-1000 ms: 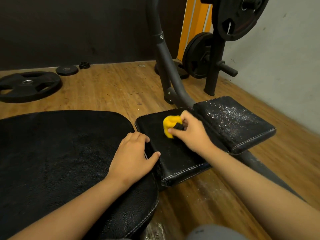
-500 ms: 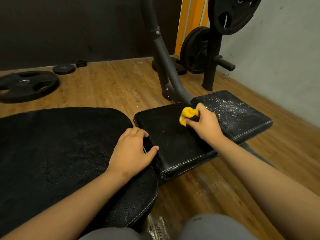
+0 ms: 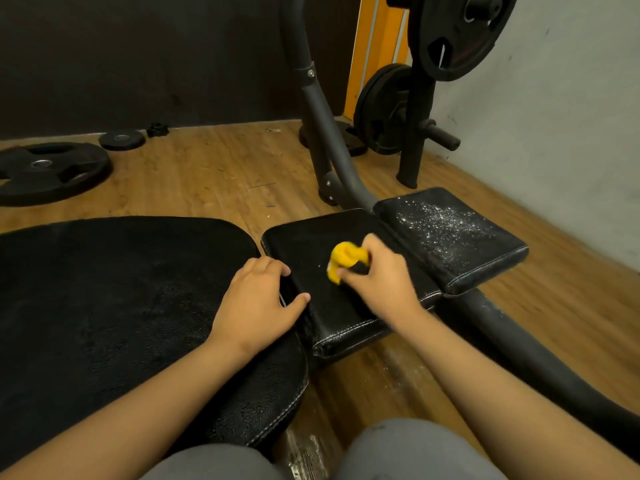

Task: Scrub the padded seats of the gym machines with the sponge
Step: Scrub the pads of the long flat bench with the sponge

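— Items on the floor?
— One large weight plate (image 3: pixel 48 171) is lying flat on the wooden floor (image 3: pixel 207 174) at far left. A small plate (image 3: pixel 122 139) is lying just beyond it, with a black knob-like piece (image 3: pixel 157 129) sitting beside that.
— And the rack?
— A black stand (image 3: pixel 414 133) is standing near the grey wall (image 3: pixel 554 133), carrying a top plate (image 3: pixel 457 32) and a lower plate (image 3: pixel 381 109). An orange panel (image 3: pixel 375 46) is showing behind it.

Dim, warm indoor light; the black back wall (image 3: pixel 138 57) swallows detail and shadows are soft. The right hand (image 3: pixel 381 282) and sponge (image 3: pixel 343 259) show slight motion blur, and straight lines bow at the wide-angle edges
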{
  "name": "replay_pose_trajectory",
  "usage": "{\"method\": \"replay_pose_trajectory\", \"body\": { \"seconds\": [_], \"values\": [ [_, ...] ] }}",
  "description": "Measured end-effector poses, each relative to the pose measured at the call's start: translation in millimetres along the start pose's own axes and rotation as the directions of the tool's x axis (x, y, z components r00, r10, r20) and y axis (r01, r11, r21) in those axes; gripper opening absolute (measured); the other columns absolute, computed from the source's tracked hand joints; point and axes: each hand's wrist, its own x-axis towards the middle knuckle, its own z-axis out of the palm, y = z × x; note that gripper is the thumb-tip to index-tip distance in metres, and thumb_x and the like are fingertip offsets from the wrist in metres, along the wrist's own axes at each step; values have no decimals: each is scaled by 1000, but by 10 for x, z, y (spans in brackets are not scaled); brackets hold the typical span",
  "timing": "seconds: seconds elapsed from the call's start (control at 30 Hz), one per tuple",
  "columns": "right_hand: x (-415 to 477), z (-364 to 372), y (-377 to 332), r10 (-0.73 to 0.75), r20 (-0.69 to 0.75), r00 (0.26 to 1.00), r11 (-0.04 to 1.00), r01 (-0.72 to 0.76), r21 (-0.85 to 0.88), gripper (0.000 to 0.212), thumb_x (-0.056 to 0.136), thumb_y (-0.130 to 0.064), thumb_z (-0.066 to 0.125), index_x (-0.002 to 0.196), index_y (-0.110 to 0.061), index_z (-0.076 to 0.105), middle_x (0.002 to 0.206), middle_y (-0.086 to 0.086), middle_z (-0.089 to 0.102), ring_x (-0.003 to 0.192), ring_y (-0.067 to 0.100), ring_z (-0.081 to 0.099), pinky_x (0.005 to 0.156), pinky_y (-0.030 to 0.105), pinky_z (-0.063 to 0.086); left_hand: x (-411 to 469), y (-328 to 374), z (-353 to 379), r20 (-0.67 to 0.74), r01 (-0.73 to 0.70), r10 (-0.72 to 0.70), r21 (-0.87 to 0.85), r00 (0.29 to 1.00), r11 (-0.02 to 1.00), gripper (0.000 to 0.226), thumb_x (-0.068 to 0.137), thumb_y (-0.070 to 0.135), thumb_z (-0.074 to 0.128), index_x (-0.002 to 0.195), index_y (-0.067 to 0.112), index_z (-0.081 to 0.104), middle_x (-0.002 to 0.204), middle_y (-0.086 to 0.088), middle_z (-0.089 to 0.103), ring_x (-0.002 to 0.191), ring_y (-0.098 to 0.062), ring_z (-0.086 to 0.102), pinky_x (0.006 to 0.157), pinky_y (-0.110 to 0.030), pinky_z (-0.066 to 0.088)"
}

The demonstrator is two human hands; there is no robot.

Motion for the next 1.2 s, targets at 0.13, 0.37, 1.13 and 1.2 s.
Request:
{"method": "replay_pose_trajectory", "body": {
  "seconds": [0.13, 0.37, 1.13, 1.2],
  "values": [
    [-63, -121, 160, -27, 14, 1000, 1000, 27, -13, 42, 74, -27, 79, 75, -20, 37, 61, -5, 42, 60, 12, 46, 52, 28, 24, 4, -11, 9, -12, -2, 2, 6, 1000, 1000, 50, 83, 52, 62, 120, 18, 59, 115, 5, 57, 115, -11, 48, 98, -27, 40],
    [-181, -69, -37, -35, 6, 999, 999, 35, -24, 40, 75, -28, 77, 80, -16, 39, 67, -7, 45, 66, 15, 50, 52, 26, 29, 17, -12, 16, -11, 2, -2, 7, 1000, 1000, 51, 82, 53, 63, 119, 18, 59, 115, 4, 58, 114, -12, 48, 99, -28, 41],
    [-441, -356, 187, -8, -46, 999, 999, 5, -51, 45, 74, -23, 79, 73, -23, 35, 63, -6, 42, 59, 6, 43, 52, 24, 31, 0, 13, 5, -14, -1, 1, -6, 1000, 1000, 53, 84, 51, 63, 123, 15, 59, 121, 1, 58, 118, -14, 48, 102, -30, 39],
    [-620, -281, 127, -79, 47, 996, 997, 78, 18, 46, 73, -22, 80, 72, -23, 34, 62, -7, 40, 59, 3, 42, 53, 19, 32, 2, 10, 6, -11, 1, -1, -2, 1000, 1000, 54, 84, 51, 63, 124, 16, 58, 122, 1, 58, 118, -14, 48, 102, -31, 39]
  ]
}}
